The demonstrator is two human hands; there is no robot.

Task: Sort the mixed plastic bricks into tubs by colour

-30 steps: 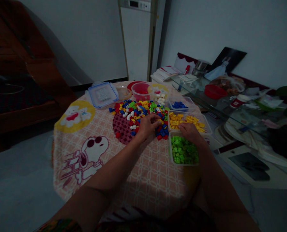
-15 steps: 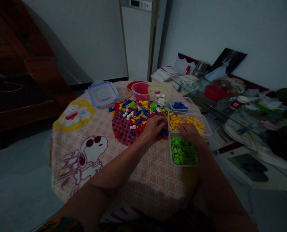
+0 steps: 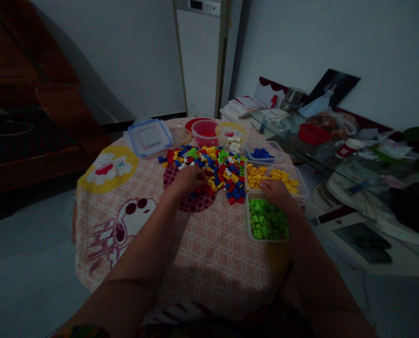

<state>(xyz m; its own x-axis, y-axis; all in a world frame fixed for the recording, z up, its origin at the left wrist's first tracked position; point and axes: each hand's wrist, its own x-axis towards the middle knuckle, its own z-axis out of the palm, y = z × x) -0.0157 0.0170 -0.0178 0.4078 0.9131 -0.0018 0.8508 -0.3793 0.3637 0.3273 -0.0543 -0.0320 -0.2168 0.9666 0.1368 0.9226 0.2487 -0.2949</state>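
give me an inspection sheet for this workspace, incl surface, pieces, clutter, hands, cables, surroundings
Surface: round table under a patterned tablecloth
Pieces: mixed pile of toy bricks; green pieces, yellow pieces and blue pieces in separate boxes
Clutter: blue-edged lid and pink tub behind the pile
Hands: left hand at the pile's left part; right hand at the near side of the yellow pieces; whether either grips a piece cannot be told
Cables: apparently a thin pale cord, far left
Surroundings: dim light; wooden seat left, tall white unit behind, crowded glass table right, with red bowl
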